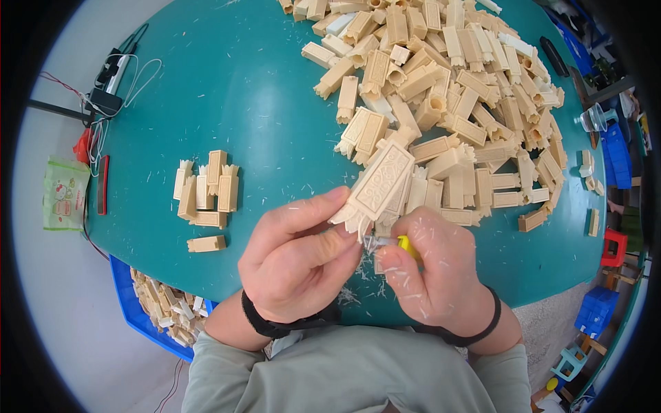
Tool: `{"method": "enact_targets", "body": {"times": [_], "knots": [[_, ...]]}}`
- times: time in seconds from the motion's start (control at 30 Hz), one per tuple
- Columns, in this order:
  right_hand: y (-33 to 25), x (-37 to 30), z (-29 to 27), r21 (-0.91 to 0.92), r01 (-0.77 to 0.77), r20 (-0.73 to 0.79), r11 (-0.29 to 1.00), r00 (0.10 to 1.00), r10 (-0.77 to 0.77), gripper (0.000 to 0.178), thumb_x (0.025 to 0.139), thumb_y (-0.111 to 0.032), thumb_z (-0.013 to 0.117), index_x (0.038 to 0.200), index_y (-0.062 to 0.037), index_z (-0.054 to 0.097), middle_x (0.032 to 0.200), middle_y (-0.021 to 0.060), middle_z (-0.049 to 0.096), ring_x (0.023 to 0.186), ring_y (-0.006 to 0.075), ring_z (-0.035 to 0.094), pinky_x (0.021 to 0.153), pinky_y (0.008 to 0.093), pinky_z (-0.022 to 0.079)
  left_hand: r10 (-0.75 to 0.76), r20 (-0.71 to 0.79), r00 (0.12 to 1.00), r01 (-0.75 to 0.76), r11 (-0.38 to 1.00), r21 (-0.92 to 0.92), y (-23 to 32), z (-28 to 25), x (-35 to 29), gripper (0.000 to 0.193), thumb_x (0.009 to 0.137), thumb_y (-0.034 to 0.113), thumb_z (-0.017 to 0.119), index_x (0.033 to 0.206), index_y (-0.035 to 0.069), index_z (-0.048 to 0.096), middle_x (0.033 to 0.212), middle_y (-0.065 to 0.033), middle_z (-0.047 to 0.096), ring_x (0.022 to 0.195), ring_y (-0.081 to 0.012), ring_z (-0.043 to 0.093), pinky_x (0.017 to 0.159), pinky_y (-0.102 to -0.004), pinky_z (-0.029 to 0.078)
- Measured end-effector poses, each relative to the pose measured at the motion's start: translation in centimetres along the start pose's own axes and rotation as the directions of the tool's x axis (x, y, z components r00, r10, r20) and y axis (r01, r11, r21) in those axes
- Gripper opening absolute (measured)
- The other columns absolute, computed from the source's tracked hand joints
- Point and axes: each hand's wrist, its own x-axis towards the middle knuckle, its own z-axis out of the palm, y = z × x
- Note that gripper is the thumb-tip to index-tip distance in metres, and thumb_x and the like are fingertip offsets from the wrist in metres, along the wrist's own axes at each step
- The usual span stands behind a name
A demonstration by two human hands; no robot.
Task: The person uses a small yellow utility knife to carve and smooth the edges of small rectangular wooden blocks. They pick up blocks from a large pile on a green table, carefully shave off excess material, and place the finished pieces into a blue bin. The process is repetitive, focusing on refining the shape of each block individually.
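Carved block (382, 179) — likely light, stiff, fragile at its near prongs (351, 219).
Left grip (296, 255) clamped on it, right grip (437, 265) on a yellow tool (406, 246) — its middle seems safest to hold.

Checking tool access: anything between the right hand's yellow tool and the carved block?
Nothing visible: the yellow tool in the right hand points at the jagged end of the carved block held in the left hand. Contact is unclear.

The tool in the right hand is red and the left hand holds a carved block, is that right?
Not red: the head view shows yellow on the tool in the right hand. The left hand does hold a carved block.
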Motion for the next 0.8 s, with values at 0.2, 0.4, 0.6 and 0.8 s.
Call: {"method": "enact_targets", "body": {"times": [0.2, 0.4, 0.6, 0.8], "knots": [[0.3, 0.2, -0.1, -0.030, -0.017, -0.038, 0.999, 0.999, 0.016, 0.024, 0.079, -0.022, 0.065, 0.076, -0.0027, 0.051, 0.063, 0.0095, 0.050, 0.048, 0.0261, 0.050, 0.042, 0.0326, 0.038, 0.012, 0.028, 1.000, -0.013, 1.000, 0.024, 0.3, -0.1, 0.3, 0.024, 0.064, -0.006, 0.071, 0.083, 0.001, 0.058, 0.102, -0.0206, 0.059, 0.083, -0.0256, 0.063, 0.069, -0.0290, 0.053], [0.0, 0.3, -0.8, 0.182, -0.162, -0.036, 0.970, 0.984, 0.172, 0.021, 0.083, -0.021, 0.061, 0.079, -0.0016, 0.053, 0.060, 0.0095, 0.052, 0.047, 0.0204, 0.049, 0.045, 0.0287, 0.039, -0.321, -0.043, 0.946, 0.257, 0.827, -0.500, -0.7, 0.1, 1.1, 0.017, 0.077, -0.003, 0.058, 0.089, -0.002, 0.045, 0.102, -0.0180, 0.055, 0.088, -0.0192, 0.059, 0.076, -0.0289, 0.047], [0.9, 0.4, -1.2, 0.308, -0.228, -0.116, 0.924, 0.955, 0.274, 0.017, 0.087, -0.017, 0.055, 0.081, -0.0012, 0.053, 0.057, 0.0061, 0.049, 0.051, 0.0120, 0.045, 0.048, 0.0247, 0.038, -0.484, 0.176, 0.857, 0.229, 0.664, 0.712, -3.0, -2.1, 2.4, 0.019, 0.068, 0.007, 0.067, 0.083, 0.004, 0.055, 0.083, -0.0106, 0.056, 0.072, -0.0254, 0.056, 0.064, -0.0359, 0.045], [0.9, 0.6, -1.1, 0.388, -0.226, -0.120, 0.894, 0.949, 0.292, 0.016, 0.088, -0.016, 0.054, 0.082, -0.0006, 0.054, 0.058, 0.0040, 0.049, 0.053, 0.0089, 0.043, 0.049, 0.0233, 0.038, -0.552, 0.547, 0.630, 0.364, 0.831, 0.420, -0.8, -2.0, 3.2, 0.036, 0.062, 0.011, 0.075, 0.091, 0.005, 0.055, 0.086, -0.0096, 0.057, 0.078, -0.0295, 0.056, 0.065, -0.0330, 0.045]]}}
